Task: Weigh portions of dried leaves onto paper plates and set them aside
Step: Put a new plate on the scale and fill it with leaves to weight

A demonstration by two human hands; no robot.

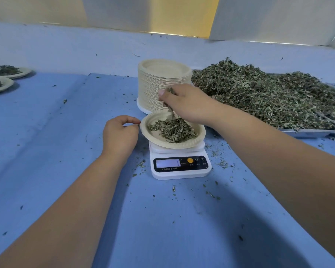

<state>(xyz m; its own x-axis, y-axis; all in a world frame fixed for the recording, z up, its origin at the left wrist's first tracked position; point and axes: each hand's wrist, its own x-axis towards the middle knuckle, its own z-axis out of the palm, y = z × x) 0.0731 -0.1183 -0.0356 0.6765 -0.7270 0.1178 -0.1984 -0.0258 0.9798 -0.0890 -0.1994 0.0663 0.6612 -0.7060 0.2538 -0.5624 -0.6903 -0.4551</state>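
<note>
Under the right hand: the paper plate sits on a white scale, with a loose portion of leaves heaped toward the side nearer that hand.
Right hand: hovers over the plate's far edge, fingers bunched round a pinch of dried leaves; a few strands trail down toward the portion.
Left hand: just beside the plate's left edge, fingers curled, thumb and forefinger tips at the rim. Whether they actually pinch it cannot be told.
How the leaves handle: probably very light, brittle and crumbly. A gentle pinch suits them, let go low over the plate so bits do not scatter.
How the plate handles: likely thin, light and a little bendy, so easy to tip. The fluted rim is the place to hold, best on two sides, keeping it level.
Behind the right hand: a tall stack of plates.
Right of the right forearm: the leaf heap in a metal tray.
Far to the left of the left hand: two filled plates, well apart from the scale.
Display: lit, reading too blurred to tell.
</note>
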